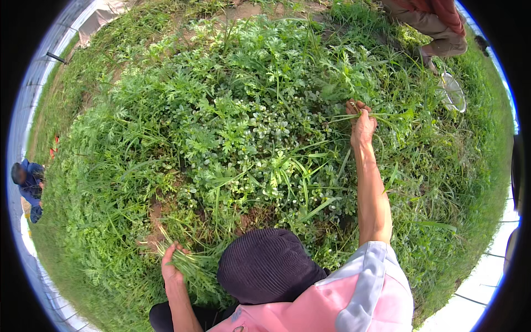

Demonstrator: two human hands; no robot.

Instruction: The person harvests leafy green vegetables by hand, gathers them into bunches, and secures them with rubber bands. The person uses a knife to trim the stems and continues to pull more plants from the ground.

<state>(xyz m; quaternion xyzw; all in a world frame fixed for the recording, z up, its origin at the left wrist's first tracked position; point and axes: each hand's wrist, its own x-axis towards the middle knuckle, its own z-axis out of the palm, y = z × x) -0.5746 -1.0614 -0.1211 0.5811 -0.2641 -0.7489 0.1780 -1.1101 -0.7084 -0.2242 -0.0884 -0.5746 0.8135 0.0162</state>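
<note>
My left hand (172, 261), low and left of the middle, is closed around a bunch of cut or pulled greens (195, 265). Their pale stem ends stick out up and to the left, and feathery leaves hang to the right. Farther out on the right, my right hand (361, 122) grips a few long green stems (383, 118), which cross the palm sideways. Between the hands spreads a dense patch of lobed-leaf greens (232, 133). Low, round-leaved plants (265, 124) resembling purslane grow among them, with grass blades mixed in.
Dark ribbed cloth (269, 265) fills the near centre. At upper right stands a person in brown trousers (431, 31), near a pale round basket or basin (453, 92). Another person in blue (29, 186) crouches far left. Translucent sheeting (477, 286) borders the plot.
</note>
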